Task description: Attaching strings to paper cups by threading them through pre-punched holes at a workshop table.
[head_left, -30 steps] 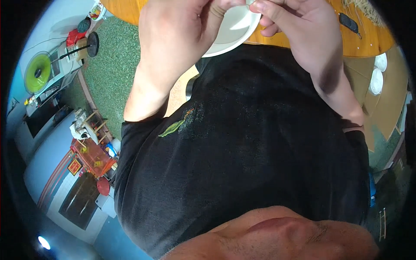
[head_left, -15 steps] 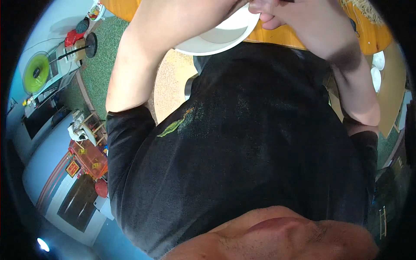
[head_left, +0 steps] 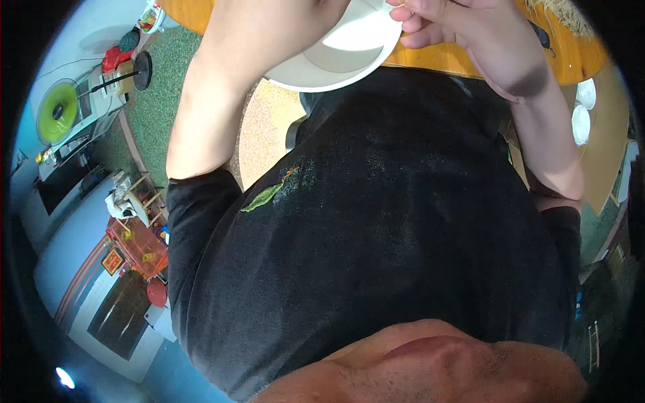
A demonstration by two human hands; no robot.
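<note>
A white bowl [head_left: 329, 79] sits at the near edge of the wooden table [head_left: 437, 59], partly covered by my left forearm. My left hand [head_left: 306, 17] reaches over the bowl's left side; its fingers are cut off by the top of the view. At the bowl's right rim is my right hand [head_left: 463, 27], thumb and fingers curled together in a pinch. A thin, pale yellowish strand [head_left: 398, 7] shows at its fingertips, too small to make out fully.
A bundle of pale beige strands [head_left: 564, 17] lies on the table's right end, with a small dark object [head_left: 541, 37] beside it. Two white round dishes [head_left: 582, 123] are lower at the right. A green-bladed fan [head_left: 58, 111] stands far left.
My right hand has shifted slightly right and its fingers show more. My left hand has drawn a little left, uncovering more of the bowl and the dark object at right.
</note>
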